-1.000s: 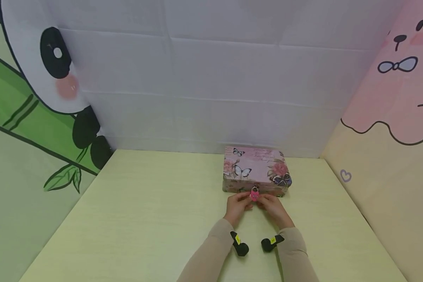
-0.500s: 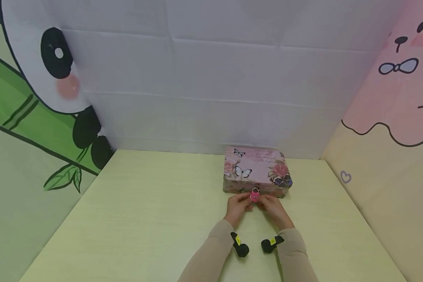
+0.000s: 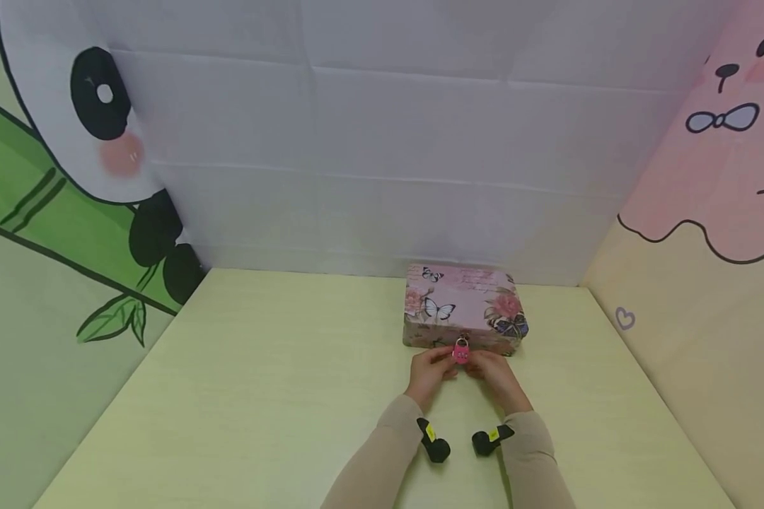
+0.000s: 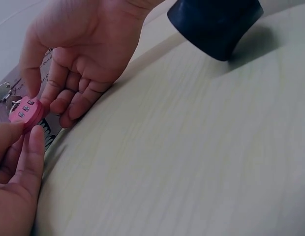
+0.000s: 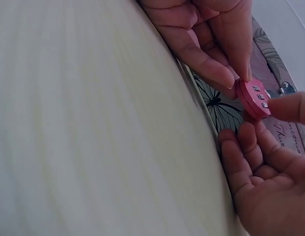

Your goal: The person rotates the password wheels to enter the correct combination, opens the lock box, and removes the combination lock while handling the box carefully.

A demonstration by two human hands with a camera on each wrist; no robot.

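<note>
A pink padlock (image 3: 461,353) hangs by its metal shackle at the front clasp (image 5: 287,88) of a pink box (image 3: 461,297) printed with butterflies and flowers. Three number dials show on its face in both wrist views. My left hand (image 3: 428,376) pinches one side of the padlock between thumb and fingers. On the other side, my right hand (image 3: 498,380) holds it, thumb at the edge of the face by the dials and fingers curled beneath. Whether the shackle is locked cannot be told. The box lid is down.
The box stands near the back of a pale wood-grain table (image 3: 261,367), close to a white cloth backdrop (image 3: 356,141). Printed side panels flank the table. Black wrist cameras (image 3: 435,447) sit on both sleeves, facing each other.
Both hands stay at the padlock. Its face has turned slightly, and my right fingertips have shifted a little along its edge. The box has not moved.
</note>
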